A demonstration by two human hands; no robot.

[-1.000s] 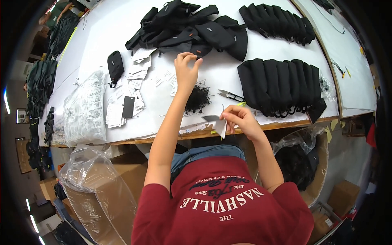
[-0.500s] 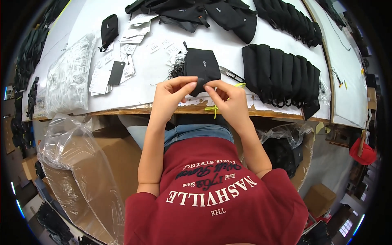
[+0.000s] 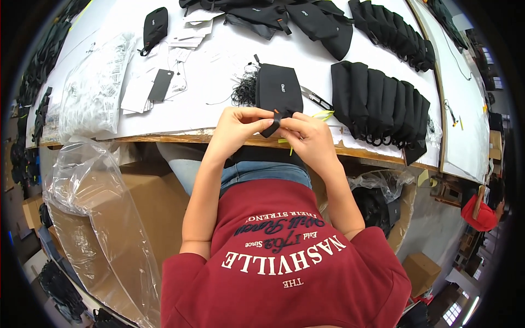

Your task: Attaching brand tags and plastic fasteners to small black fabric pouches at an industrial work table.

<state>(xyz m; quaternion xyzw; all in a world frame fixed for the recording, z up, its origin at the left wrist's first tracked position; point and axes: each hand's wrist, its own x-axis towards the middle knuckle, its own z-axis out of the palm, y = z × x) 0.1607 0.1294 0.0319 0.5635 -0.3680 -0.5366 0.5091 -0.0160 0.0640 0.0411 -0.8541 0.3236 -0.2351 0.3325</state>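
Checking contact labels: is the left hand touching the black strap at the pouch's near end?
Touching. The head view shows the left hand pinching the black strap between thumb and forefinger.

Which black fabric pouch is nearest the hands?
The pouch beside the tangled black strings; only its near end reaches the left hand and right hand.

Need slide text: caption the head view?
Left hand and right hand at the strap of a black pouch.

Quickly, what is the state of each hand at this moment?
Left hand: closed, pinching the black strap at the lower end of the pouch.
Right hand: closed beside the strap; what it pinches cannot be told.
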